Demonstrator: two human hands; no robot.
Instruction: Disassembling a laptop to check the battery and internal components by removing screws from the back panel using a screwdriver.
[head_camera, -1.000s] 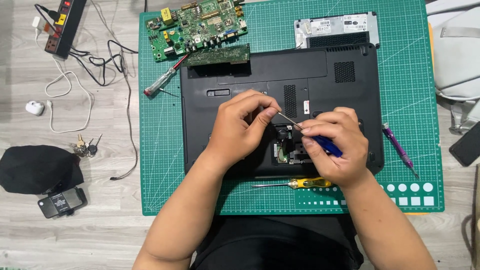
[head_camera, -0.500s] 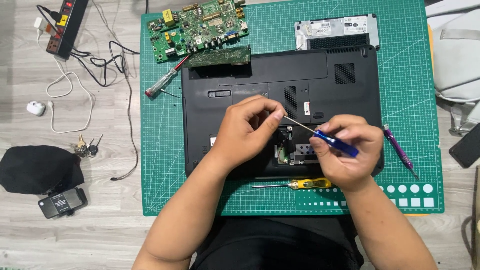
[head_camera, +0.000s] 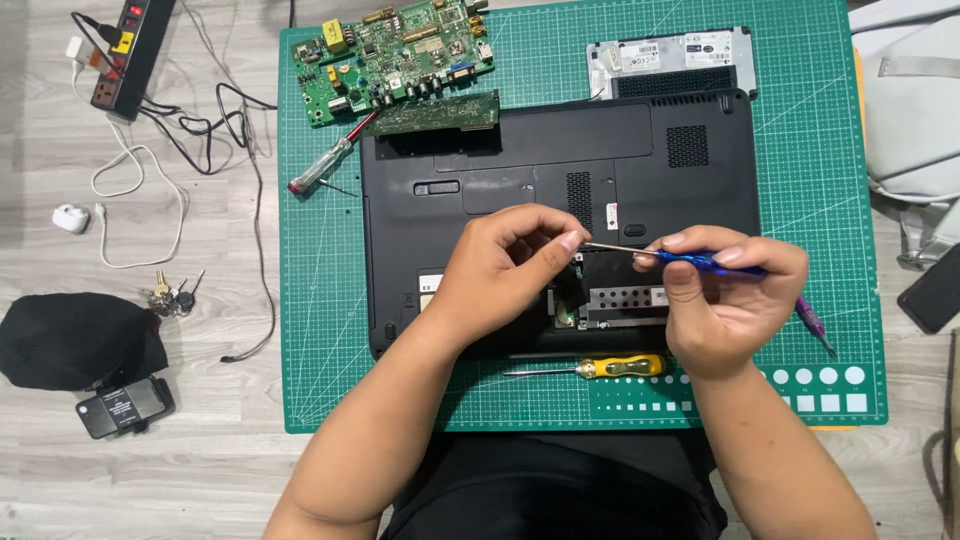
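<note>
Screwdriver with the blue handle lies almost level above the black laptop, which rests upside down on the green mat. The right hand has its fingers closed around the handle. The left hand has curled fingers, and thumb and forefinger pinch the metal tip. Half a second ago the shaft slanted down toward the open bay; now it is raised and flatter, and the right hand is higher. A yellow screwdriver lies just below the laptop.
</note>
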